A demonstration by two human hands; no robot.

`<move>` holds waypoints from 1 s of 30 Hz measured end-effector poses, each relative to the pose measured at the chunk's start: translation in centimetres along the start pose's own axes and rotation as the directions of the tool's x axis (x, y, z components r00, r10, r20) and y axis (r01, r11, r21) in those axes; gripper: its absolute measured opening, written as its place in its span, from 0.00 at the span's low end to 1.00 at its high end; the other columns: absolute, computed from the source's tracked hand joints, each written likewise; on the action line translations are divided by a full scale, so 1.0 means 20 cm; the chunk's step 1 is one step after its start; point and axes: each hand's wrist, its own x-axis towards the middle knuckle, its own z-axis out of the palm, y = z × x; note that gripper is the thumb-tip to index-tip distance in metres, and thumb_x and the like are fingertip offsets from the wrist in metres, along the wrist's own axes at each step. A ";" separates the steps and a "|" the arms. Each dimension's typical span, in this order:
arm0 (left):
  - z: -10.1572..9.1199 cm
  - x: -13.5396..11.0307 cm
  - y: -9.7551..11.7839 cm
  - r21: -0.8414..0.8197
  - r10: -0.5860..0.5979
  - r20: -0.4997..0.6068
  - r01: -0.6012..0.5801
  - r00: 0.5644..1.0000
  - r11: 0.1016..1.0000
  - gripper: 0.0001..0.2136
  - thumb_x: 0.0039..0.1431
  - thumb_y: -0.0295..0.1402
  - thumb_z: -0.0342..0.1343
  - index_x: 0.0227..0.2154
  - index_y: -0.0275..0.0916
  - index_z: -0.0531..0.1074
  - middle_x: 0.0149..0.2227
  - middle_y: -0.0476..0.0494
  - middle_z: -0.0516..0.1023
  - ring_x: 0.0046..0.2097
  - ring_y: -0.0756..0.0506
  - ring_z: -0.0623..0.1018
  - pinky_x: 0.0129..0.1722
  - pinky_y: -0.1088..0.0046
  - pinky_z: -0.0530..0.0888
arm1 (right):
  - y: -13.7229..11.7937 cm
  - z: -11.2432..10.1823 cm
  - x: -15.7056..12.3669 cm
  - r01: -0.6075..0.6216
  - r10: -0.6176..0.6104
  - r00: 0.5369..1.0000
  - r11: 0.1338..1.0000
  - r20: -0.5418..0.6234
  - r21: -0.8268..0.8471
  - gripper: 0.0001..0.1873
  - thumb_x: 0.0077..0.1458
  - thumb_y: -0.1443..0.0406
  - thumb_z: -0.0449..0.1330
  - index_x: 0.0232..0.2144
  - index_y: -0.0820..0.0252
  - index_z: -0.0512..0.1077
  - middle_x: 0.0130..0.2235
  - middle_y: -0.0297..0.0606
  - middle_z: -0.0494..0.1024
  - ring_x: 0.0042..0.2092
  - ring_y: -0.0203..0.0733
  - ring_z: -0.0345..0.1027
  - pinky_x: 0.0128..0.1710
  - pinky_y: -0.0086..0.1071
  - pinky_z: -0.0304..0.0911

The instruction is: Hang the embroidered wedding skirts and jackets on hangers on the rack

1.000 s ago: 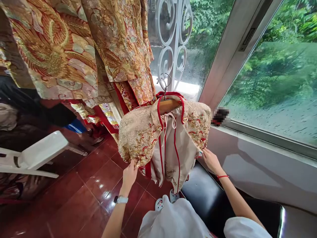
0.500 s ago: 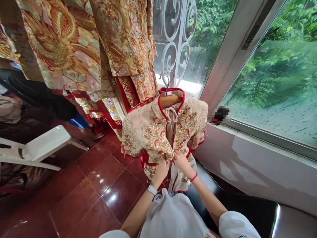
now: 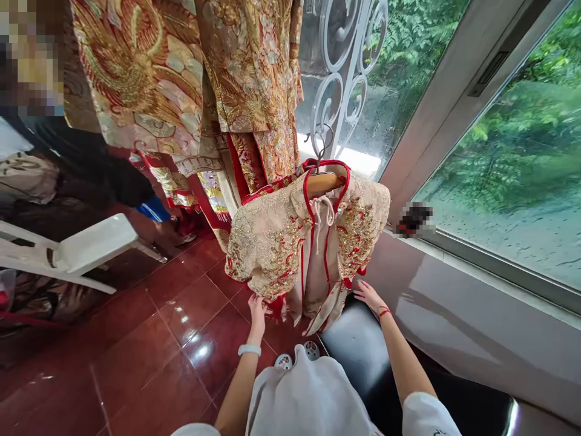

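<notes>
A cream jacket (image 3: pixel 276 236) with gold and red embroidery and red piping hangs on a wooden hanger (image 3: pixel 323 181), hooked to a white scrolled window grille (image 3: pixel 340 91). Its front is parted, showing the plain lining. My left hand (image 3: pixel 258 309), with a white watch at the wrist, reaches up to the jacket's lower left hem, fingers closed on the edge. My right hand (image 3: pixel 370 293), a red string at its wrist, is at the lower right hem with fingers spread.
Large gold and red embroidered robes (image 3: pixel 181 79) hang at upper left. A white plastic chair (image 3: pixel 77 251) stands at left on the glossy red tile floor (image 3: pixel 172 351). A black padded bench (image 3: pixel 376 357) runs under the window sill (image 3: pixel 476 266). A person in dark clothes is partly seen at far left.
Half a second ago both hands were together at the jacket's front middle, holding it closed. Now they have moved apart to the lower hem and the front has fallen open.
</notes>
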 end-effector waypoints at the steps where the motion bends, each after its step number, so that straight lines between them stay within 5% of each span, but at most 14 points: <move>1: -0.01 0.05 0.00 -0.029 -0.044 0.021 0.045 0.999 0.999 0.14 0.57 0.36 0.51 0.46 0.44 0.59 0.40 0.45 0.70 0.41 0.46 0.76 0.45 0.64 0.74 | 0.01 0.00 0.03 -0.025 0.025 0.999 1.000 0.045 -0.003 0.26 0.42 0.47 0.67 0.38 0.57 0.72 0.37 0.43 0.79 0.33 0.44 0.74 0.34 0.38 0.70; 6: -0.08 0.22 0.06 -0.137 -0.197 0.131 0.214 0.972 0.967 0.16 0.50 0.38 0.57 0.43 0.44 0.65 0.32 0.51 0.71 0.33 0.49 0.76 0.39 0.68 0.75 | -0.01 -0.01 0.10 -0.110 0.120 0.960 0.992 0.253 -0.055 0.24 0.36 0.51 0.71 0.31 0.61 0.74 0.28 0.38 0.78 0.29 0.39 0.70 0.30 0.33 0.65; 12: -0.15 0.29 0.06 -0.134 -0.268 0.246 0.307 0.931 0.942 0.20 0.40 0.30 0.67 0.38 0.42 0.69 0.38 0.47 0.77 0.40 0.45 0.79 0.44 0.63 0.75 | -0.04 -0.01 0.03 -0.170 0.211 0.852 0.977 0.479 -0.128 0.23 0.23 0.58 0.76 0.25 0.63 0.76 0.27 0.39 0.79 0.30 0.40 0.70 0.38 0.37 0.67; 15: -0.15 0.34 0.04 -0.152 -0.275 0.219 0.312 0.936 0.938 0.18 0.44 0.28 0.64 0.39 0.43 0.68 0.36 0.49 0.77 0.41 0.47 0.79 0.46 0.63 0.75 | -0.03 0.06 -0.04 -0.173 0.216 0.828 0.976 0.517 -0.131 0.23 0.23 0.60 0.76 0.27 0.62 0.77 0.30 0.41 0.80 0.33 0.45 0.73 0.40 0.41 0.68; 19: -0.16 0.34 0.03 -0.138 -0.261 0.255 0.302 0.931 0.943 0.15 0.42 0.29 0.67 0.35 0.40 0.71 0.33 0.48 0.78 0.37 0.46 0.79 0.43 0.67 0.74 | -0.02 0.16 -0.15 -0.130 0.159 0.851 0.987 0.500 -0.092 0.24 0.26 0.58 0.75 0.30 0.60 0.77 0.34 0.42 0.81 0.37 0.48 0.74 0.42 0.42 0.68; 22: -0.13 0.24 0.00 -0.121 -0.243 0.355 0.301 0.903 0.946 0.19 0.35 0.31 0.72 0.34 0.36 0.74 0.33 0.43 0.80 0.37 0.43 0.80 0.39 0.68 0.73 | -0.01 0.28 -0.22 -0.064 0.082 0.876 0.996 0.475 -0.054 0.24 0.26 0.55 0.75 0.27 0.60 0.75 0.29 0.38 0.79 0.35 0.46 0.72 0.40 0.41 0.68; 26: 0.02 0.01 -0.11 -0.150 -0.188 0.440 0.278 0.878 0.949 0.21 0.38 0.38 0.72 0.36 0.36 0.76 0.35 0.40 0.81 0.37 0.42 0.80 0.38 0.67 0.74 | 0.01 0.60 -0.34 0.041 -0.044 0.889 0.999 0.456 0.016 0.24 0.34 0.46 0.70 0.21 0.58 0.69 0.24 0.33 0.72 0.33 0.42 0.67 0.38 0.38 0.67; 30: 0.20 -0.14 -0.21 -0.160 -0.147 0.495 0.256 0.856 0.953 0.15 0.46 0.41 0.67 0.35 0.40 0.75 0.34 0.42 0.81 0.36 0.43 0.80 0.40 0.64 0.76 | 0.05 0.89 -0.51 0.097 -0.111 0.805 0.994 0.583 0.055 0.25 0.38 0.43 0.66 0.17 0.56 0.66 0.21 0.32 0.67 0.28 0.40 0.64 0.30 0.35 0.65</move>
